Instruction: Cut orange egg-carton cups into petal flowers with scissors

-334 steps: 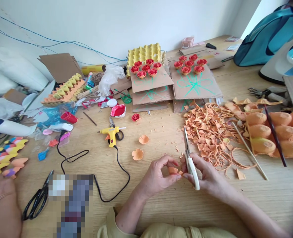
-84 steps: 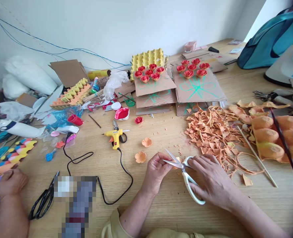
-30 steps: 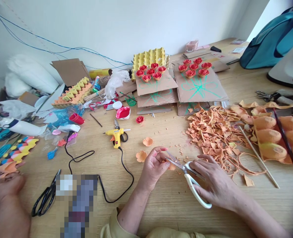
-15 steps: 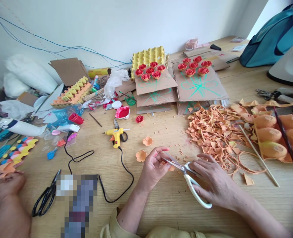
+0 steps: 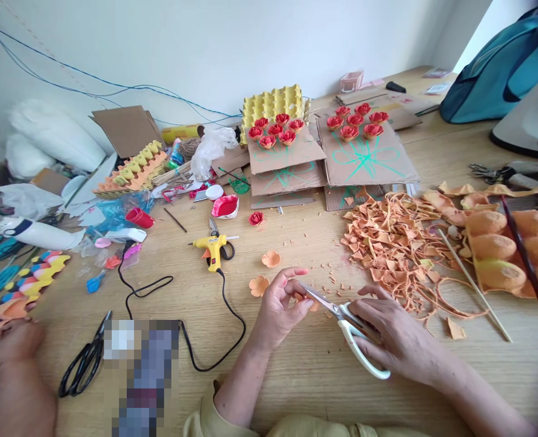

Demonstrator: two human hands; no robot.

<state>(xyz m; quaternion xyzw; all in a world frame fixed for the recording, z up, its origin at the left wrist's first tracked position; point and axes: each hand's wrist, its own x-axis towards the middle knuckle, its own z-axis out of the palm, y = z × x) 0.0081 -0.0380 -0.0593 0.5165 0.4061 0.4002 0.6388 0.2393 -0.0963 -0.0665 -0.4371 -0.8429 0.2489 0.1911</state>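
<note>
My right hand [image 5: 389, 331] grips a pair of white-handled scissors [image 5: 329, 307], its fingers in the loops and the blades closed together. The tips reach the fingers of my left hand [image 5: 281, 306], which is pinched on a small orange egg-carton piece [image 5: 298, 297], mostly hidden by fingers and blades. To the left of that hand lie two orange petal-shaped cups, an upper cup [image 5: 271, 259] and a lower cup [image 5: 259, 285]. Tiny orange trimmings [image 5: 333, 280] are scattered just beyond the scissors.
A heap of orange scraps [image 5: 387, 243] lies beside an orange egg tray [image 5: 496, 246] at right. At left are a yellow glue gun [image 5: 214, 252], its cord, and black scissors [image 5: 87, 361]. Red flowers [image 5: 275, 129] stand on cardboard behind. Another person's hand [image 5: 16, 343] rests at far left.
The scissors' blades have gone from spread to closed at my left fingertips. Both my hands stay almost in place. The other person's hand has shifted slightly.
</note>
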